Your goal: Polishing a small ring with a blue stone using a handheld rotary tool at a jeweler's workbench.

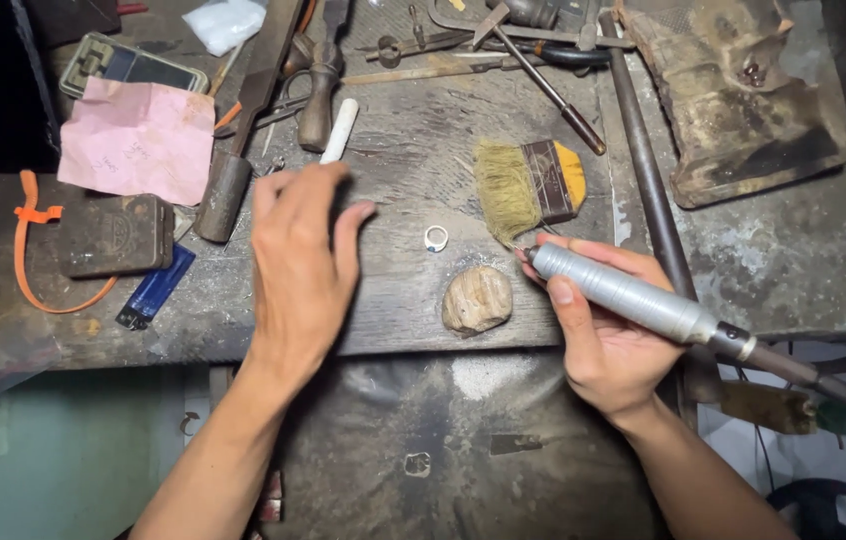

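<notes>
Now the right hand point(603, 335) wraps its grip around a silver rotary handpiece point(623, 295), tip pointing left toward a small ring point(436, 238) lying on the worn desk point(793, 260). Beside it, the left hand point(298, 270) hovers flat, fingers spread, holding nothing. Near the ring sit a tan stone point(477, 299) and a bristle brush point(528, 185).

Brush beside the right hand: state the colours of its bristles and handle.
The brush has olive-yellow bristles, a dark brown ferrule and an orange-yellow handle end; the head view shows it, above the right hand.
</notes>
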